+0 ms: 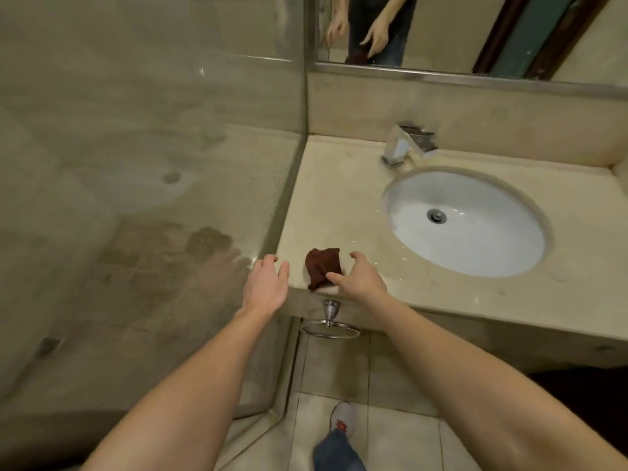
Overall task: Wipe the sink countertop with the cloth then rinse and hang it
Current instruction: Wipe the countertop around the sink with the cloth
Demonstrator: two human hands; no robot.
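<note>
A crumpled dark brown cloth [321, 267] lies at the front left corner of the beige stone countertop [339, 198]. My right hand [358, 278] hovers just right of the cloth, fingers spread, thumb touching or nearly touching its edge. My left hand [266, 283] is open over the counter's left front corner, a little apart from the cloth. The white oval sink [475, 239] is set into the counter to the right, with a chrome faucet [409, 142] behind it. A chrome towel ring [330, 326] hangs from the counter's front face, below the cloth.
A glass shower partition [170, 164] stands along the counter's left side. A mirror [441, 32] on the wall behind reflects both hands. Water drops glint on the counter between cloth and sink. Below, tiled floor and my shoe [343, 423].
</note>
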